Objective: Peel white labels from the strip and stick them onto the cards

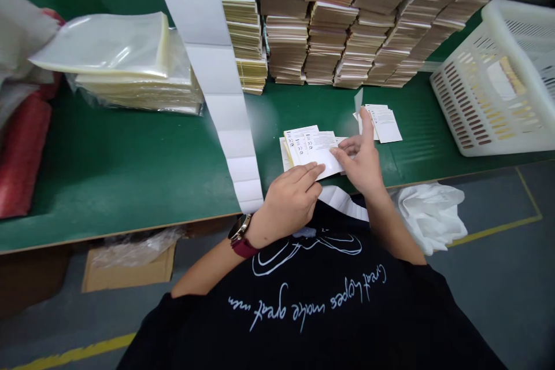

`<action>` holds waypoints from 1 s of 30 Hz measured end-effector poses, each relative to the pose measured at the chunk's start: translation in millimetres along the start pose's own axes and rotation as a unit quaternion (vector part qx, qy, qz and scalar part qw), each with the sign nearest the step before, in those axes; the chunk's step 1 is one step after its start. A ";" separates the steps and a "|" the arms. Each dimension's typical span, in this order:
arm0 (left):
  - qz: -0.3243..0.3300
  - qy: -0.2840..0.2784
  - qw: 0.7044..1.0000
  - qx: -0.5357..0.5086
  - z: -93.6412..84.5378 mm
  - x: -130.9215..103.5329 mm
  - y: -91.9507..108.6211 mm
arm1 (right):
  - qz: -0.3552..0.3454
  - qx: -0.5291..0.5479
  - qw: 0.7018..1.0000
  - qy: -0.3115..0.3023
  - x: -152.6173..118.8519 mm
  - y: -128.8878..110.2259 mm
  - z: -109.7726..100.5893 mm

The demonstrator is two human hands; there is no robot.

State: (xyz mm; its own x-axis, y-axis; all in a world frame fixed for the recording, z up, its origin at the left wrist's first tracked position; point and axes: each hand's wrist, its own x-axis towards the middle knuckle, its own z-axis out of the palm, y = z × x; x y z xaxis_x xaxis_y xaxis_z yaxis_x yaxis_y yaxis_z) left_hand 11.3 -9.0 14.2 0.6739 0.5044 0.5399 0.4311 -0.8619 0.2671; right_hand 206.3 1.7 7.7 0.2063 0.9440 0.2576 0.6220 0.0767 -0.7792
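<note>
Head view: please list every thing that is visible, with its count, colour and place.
printed cards: small pile, white, table centre, under both hands
second card pile: small pile, white, right of the hands
label strip: one, white, from top centre down over the table edge
card stacks: many, brown and white, table back
plastic bags: one stack, clear, table left
basket: one, white, table right
table: one, green
left hand: on the cards, wristwatch
right hand: pinching the cards

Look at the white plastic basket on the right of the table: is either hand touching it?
No. Both the left hand and right hand rest on printed cards, apart from the basket.
</note>
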 end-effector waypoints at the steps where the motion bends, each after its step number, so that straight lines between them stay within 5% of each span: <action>1: 0.003 -0.001 1.000 -0.006 -0.1 -0.8 -0.4 | 0.002 0.042 0.999 -0.011 -0.3 3.7 -0.2; 5: -0.002 0.012 1.000 -0.024 -1.5 -7.0 -2.7 | -0.013 0.077 0.996 0.041 -0.1 17.6 -13.7; 12: -0.003 0.016 1.000 -0.014 -1.4 -15.0 -6.1 | -0.038 -0.166 0.973 0.153 -3.1 7.2 -41.2; 15: -0.009 0.014 1.000 -0.018 -0.5 -14.3 -6.3 | -0.040 -0.036 0.992 0.110 -8.3 -10.3 -26.7; 20: -0.023 0.016 0.999 -0.041 -0.9 -13.3 -6.3 | 0.077 0.139 0.987 0.022 -6.4 -27.3 -0.2; 25: -0.019 0.011 0.999 -0.028 -2.5 -12.2 -6.4 | 0.114 0.150 0.982 -0.007 -1.3 -28.4 6.4; 30: -0.009 -0.002 1.000 -0.005 -3.0 -11.7 -7.4 | 0.065 0.077 0.995 -0.029 -2.4 -27.9 7.6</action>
State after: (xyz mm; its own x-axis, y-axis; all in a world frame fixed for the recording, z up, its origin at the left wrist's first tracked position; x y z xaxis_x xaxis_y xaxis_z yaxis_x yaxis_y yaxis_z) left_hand -1.6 -8.7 8.3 0.6685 0.5204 0.5314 0.4374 -0.8529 0.2849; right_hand 182.7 -0.3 24.5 0.2298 0.9659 0.1196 0.4700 -0.0026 -0.8826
